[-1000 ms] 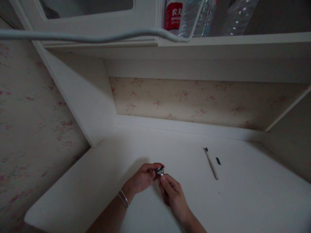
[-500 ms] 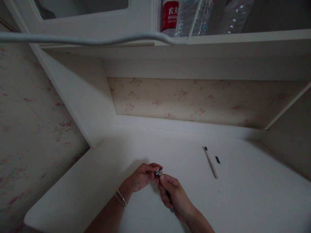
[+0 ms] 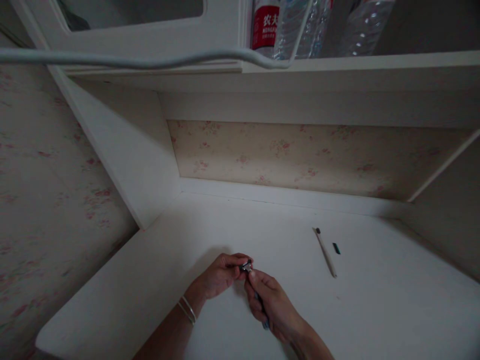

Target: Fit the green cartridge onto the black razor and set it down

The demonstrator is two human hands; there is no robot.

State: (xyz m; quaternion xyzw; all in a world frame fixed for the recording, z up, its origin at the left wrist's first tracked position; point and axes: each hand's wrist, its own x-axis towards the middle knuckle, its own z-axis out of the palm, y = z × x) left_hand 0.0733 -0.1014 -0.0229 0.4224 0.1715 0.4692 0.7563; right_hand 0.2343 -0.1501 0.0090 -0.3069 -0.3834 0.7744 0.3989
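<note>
My left hand [image 3: 219, 275] and my right hand [image 3: 270, 300] meet over the white desk [image 3: 375, 310], near its front middle. Between their fingertips they pinch a small shiny metal and dark object [image 3: 246, 266]; what it is I cannot tell. A slim dark tool [image 3: 262, 312] runs through my right fist, its bluish end sticking out below the palm. Thin bangles circle my left wrist [image 3: 187, 310]. To the right, apart from both hands, lie a pale stick with a dark tip [image 3: 325, 253] and a tiny dark piece [image 3: 336, 248].
A shelf above holds a red-labelled bottle [image 3: 265, 26] and clear plastic bottles [image 3: 300, 25]. A grey cable [image 3: 131, 61] hangs across the top. A white side panel [image 3: 127, 150] stands at the left, flowered wallpaper [image 3: 292, 155] behind the desk.
My right hand has turned and slid slightly down and right, so the tool's end now shows below the palm. The hands stay joined on the small object.
</note>
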